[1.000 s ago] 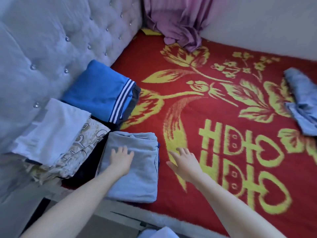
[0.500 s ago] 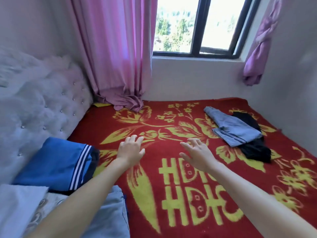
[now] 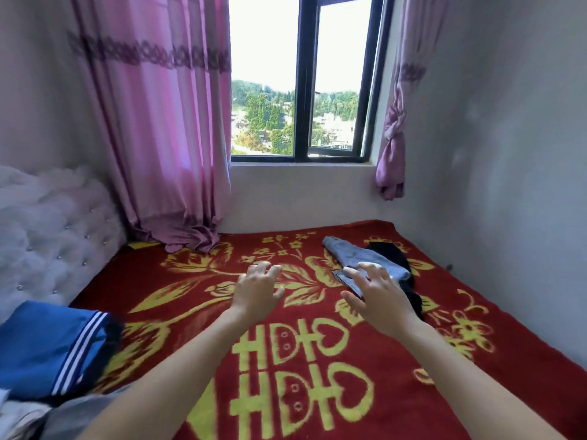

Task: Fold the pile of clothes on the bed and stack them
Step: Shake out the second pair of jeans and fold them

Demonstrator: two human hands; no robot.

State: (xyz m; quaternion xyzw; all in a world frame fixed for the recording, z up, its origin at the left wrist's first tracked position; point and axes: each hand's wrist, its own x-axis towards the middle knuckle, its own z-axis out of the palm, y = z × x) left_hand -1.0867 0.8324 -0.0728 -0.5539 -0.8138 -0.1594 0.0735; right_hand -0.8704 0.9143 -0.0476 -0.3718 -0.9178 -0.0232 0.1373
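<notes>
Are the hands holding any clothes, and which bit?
No, nothing. Left hand and right hand are both open with spread fingers, stretched toward the grey-blue garment.

The blanket [image 3: 197, 274] is deep red, printed in yellow with large flowers, leaves, curling stems and blocky characters that end in hearts. At the blanket's left edge, the folded top [image 3: 41, 347] is bright blue with thin white stripes beside a dark hem. Near the far right corner, the grey-blue garment [image 3: 359, 254] is pale and plain, and the black garment [image 3: 386, 249] is solid black. The curtain [image 3: 158, 122] is pink with a darker purple patterned band. The headboard [image 3: 47, 236] is pale grey with shiny studs. The window frame [image 3: 301, 90] is black.
</notes>
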